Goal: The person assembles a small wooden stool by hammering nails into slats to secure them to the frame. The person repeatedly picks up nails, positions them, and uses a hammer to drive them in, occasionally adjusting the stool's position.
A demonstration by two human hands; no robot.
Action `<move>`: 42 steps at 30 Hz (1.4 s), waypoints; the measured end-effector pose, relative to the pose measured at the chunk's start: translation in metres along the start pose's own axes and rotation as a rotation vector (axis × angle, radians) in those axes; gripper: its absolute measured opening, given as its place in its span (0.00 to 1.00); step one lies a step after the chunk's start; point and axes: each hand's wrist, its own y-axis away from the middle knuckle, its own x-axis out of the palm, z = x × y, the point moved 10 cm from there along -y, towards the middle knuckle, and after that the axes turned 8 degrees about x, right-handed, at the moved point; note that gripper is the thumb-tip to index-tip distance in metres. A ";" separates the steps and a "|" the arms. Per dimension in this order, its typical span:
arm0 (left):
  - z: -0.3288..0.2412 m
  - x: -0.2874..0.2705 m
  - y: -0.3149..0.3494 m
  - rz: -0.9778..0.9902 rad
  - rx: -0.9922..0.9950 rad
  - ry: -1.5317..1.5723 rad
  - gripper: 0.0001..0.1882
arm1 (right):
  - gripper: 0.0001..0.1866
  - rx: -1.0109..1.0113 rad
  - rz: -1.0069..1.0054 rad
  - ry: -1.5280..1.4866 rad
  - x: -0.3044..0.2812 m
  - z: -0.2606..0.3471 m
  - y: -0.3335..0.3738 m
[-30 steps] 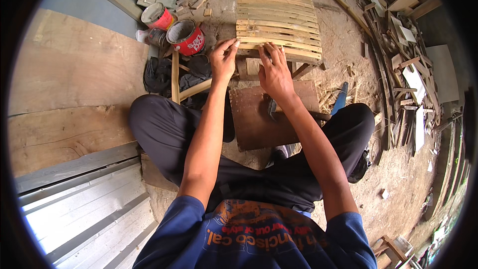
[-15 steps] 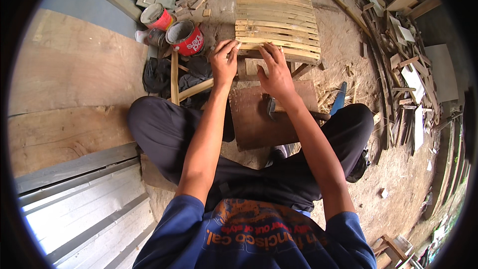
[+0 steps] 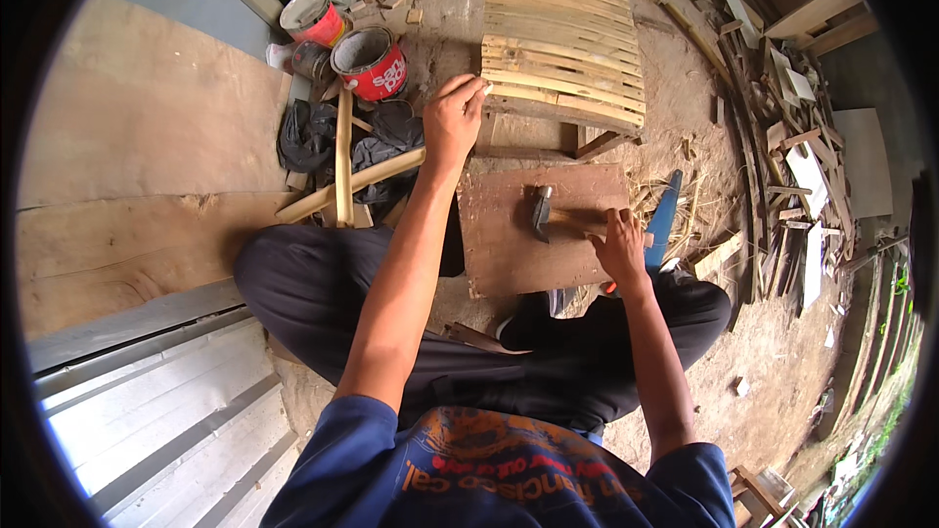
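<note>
At the left near corner of a slatted bamboo-topped wooden stool [image 3: 562, 49], my left hand [image 3: 455, 117] is closed in a pinch against the front slat. Whatever its fingertips hold is too small to make out. A claw hammer [image 3: 572, 222] lies across a brown wooden board [image 3: 509, 259] in front of me, its dark head toward the left. Over the end of its wooden handle, my right hand [image 3: 623, 246] has its fingers curled round the grip. Just right of that hand, a blue saw blade [image 3: 664, 218] lies beside the board.
Two red paint cans [image 3: 372, 64] stand left of the stool, near black plastic bags [image 3: 308, 135] and crossed wood strips [image 3: 344, 161]. Large plywood sheets [image 3: 156, 108] lie at the left. Scrap wood [image 3: 797, 156] is heaped along the right side.
My right hand has left the stool's front edge and come down and right onto the hammer handle. My left hand stays pinched at the stool's corner. The view has shifted slightly.
</note>
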 end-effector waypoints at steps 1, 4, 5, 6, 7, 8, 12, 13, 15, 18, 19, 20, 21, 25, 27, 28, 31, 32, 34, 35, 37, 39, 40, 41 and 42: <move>-0.001 0.000 -0.003 0.014 0.020 -0.013 0.08 | 0.24 -0.030 -0.021 -0.022 -0.002 0.002 -0.001; -0.005 -0.002 -0.005 0.036 0.063 -0.034 0.08 | 0.21 -0.111 0.034 0.158 0.005 0.004 0.006; -0.004 -0.003 -0.006 0.037 0.066 -0.036 0.08 | 0.20 -0.113 0.032 0.166 -0.005 0.012 0.006; -0.004 -0.004 -0.006 0.038 0.069 -0.038 0.07 | 0.19 -0.115 0.031 0.174 -0.016 0.021 0.008; -0.004 -0.004 -0.006 0.038 0.054 -0.031 0.07 | 0.18 -0.114 0.028 0.184 -0.029 0.031 0.011; -0.002 -0.004 -0.006 0.042 0.044 -0.023 0.08 | 0.18 -0.063 0.086 0.097 -0.036 0.039 0.012; -0.004 0.000 -0.007 0.058 0.065 -0.006 0.08 | 0.15 -0.029 0.023 -0.334 -0.061 0.069 0.015; -0.004 -0.004 -0.005 0.059 0.060 -0.011 0.08 | 0.14 -0.001 -0.004 -0.408 -0.078 0.089 0.015; -0.010 -0.008 -0.008 0.054 0.053 -0.009 0.08 | 0.11 0.005 -0.130 -0.484 -0.117 0.125 0.010; -0.009 -0.008 -0.008 0.077 0.044 -0.053 0.07 | 0.13 -0.186 -0.333 -0.580 -0.141 0.160 -0.007; -0.007 -0.008 -0.007 0.063 0.026 -0.040 0.07 | 0.14 -0.125 -0.173 -0.666 -0.132 0.166 -0.017; -0.006 -0.007 -0.007 0.072 0.027 -0.035 0.07 | 0.13 -0.140 -0.159 -0.636 -0.128 0.170 -0.023; -0.005 -0.007 -0.007 0.081 0.028 -0.032 0.07 | 0.13 -0.155 -0.145 -0.605 -0.116 0.171 -0.030; -0.007 -0.005 -0.010 0.063 0.057 -0.006 0.06 | 0.12 -0.197 -0.161 -0.547 -0.104 0.180 -0.039; -0.004 -0.003 -0.009 0.062 0.048 0.008 0.06 | 0.11 -0.188 -0.159 -0.537 -0.098 0.183 -0.036; -0.004 -0.005 -0.009 0.057 0.053 0.009 0.06 | 0.11 -0.191 -0.160 -0.523 -0.097 0.184 -0.037; -0.003 -0.005 -0.006 0.111 0.046 0.002 0.06 | 0.11 -0.211 -0.189 -0.502 -0.095 0.184 -0.036; -0.004 -0.006 -0.008 0.088 0.046 0.009 0.06 | 0.11 -0.227 -0.215 -0.511 -0.095 0.182 -0.034; -0.006 -0.009 -0.008 0.047 0.039 0.020 0.07 | 0.12 -0.225 -0.219 -0.542 -0.097 0.183 -0.031; -0.006 -0.008 -0.007 0.057 0.033 0.020 0.07 | 0.12 -0.207 -0.196 -0.565 -0.100 0.186 -0.030; -0.005 -0.008 -0.010 0.071 0.032 0.021 0.07 | 0.12 -0.184 -0.155 -0.535 -0.098 0.185 -0.031; -0.004 -0.005 -0.007 0.096 0.039 0.006 0.07 | 0.12 -0.176 -0.116 -0.428 -0.089 0.181 -0.035; -0.004 -0.005 -0.006 0.106 0.040 -0.005 0.07 | 0.12 -0.180 -0.123 -0.466 -0.094 0.182 -0.036; -0.003 -0.006 -0.008 0.090 0.041 -0.006 0.07 | 0.12 -0.184 -0.130 -0.504 -0.099 0.184 -0.036; -0.003 -0.006 -0.009 0.074 0.042 -0.007 0.07 | 0.11 -0.188 -0.136 -0.542 -0.104 0.186 -0.037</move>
